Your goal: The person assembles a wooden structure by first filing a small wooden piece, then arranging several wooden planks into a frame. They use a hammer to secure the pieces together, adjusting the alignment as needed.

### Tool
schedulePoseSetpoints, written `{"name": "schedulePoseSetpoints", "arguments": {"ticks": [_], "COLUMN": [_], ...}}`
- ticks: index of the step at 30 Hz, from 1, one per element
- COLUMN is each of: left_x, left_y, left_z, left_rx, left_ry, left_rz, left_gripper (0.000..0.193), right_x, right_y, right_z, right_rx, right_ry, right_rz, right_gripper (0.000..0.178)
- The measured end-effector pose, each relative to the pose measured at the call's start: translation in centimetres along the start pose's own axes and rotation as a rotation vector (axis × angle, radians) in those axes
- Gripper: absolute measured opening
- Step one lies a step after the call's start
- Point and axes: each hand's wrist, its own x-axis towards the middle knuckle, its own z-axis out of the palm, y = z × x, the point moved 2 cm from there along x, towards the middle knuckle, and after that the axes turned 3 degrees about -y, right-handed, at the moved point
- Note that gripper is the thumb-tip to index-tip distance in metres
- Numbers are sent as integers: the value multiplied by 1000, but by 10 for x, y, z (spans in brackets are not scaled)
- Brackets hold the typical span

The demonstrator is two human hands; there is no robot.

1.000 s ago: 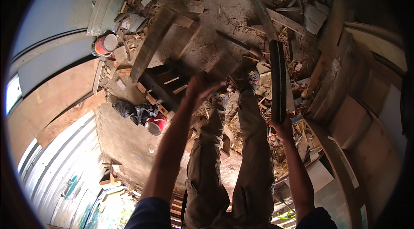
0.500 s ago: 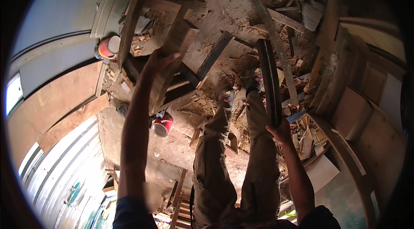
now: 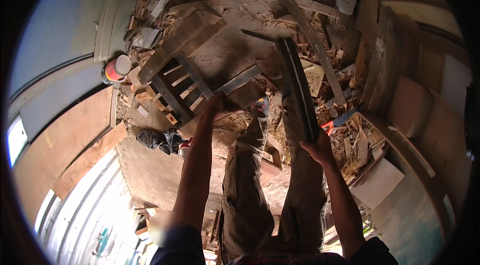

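Observation:
My right hand is closed around the near end of a long dark wooden beam, which slants up and away past my right leg. My left hand grips the near side of a wooden frame with dark rails and slats, its fingers partly hidden. A broad board forms the frame's far left side. Its dark bar reaches toward the beam; I cannot tell whether the two are joined.
A saw with an orange handle lies on wood scraps to the right. A paint can stands at left, near a crumpled black bag. A long plank crosses the floor. Boards lean at right.
My left hand has moved right and nearer to me, to another part of the frame, which has turned and sits lower. The beam's far end has swung slightly left; my right hand still holds it.

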Motion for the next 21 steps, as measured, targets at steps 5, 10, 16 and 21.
{"name": "schedulePoseSetpoints", "arguments": {"ticks": [5,10,16,21], "left_x": [-11,-8,8,18], "left_y": [-38,-54,-33,71], "left_z": [17,20,39,119], "left_rx": [486,716,850,789], "left_ry": [-26,-43,85,-11], "left_rz": [-16,-111,230,531], "left_gripper": [85,105,102,98], "right_x": [-6,-15,-41,-50], "right_y": [37,50,87,155], "right_z": [13,34,39,29], "right_rx": [-89,-47,-2,-70], "right_ry": [99,186,88,56], "right_rz": [14,215,305,222], "right_gripper": [66,64,76,74]}}
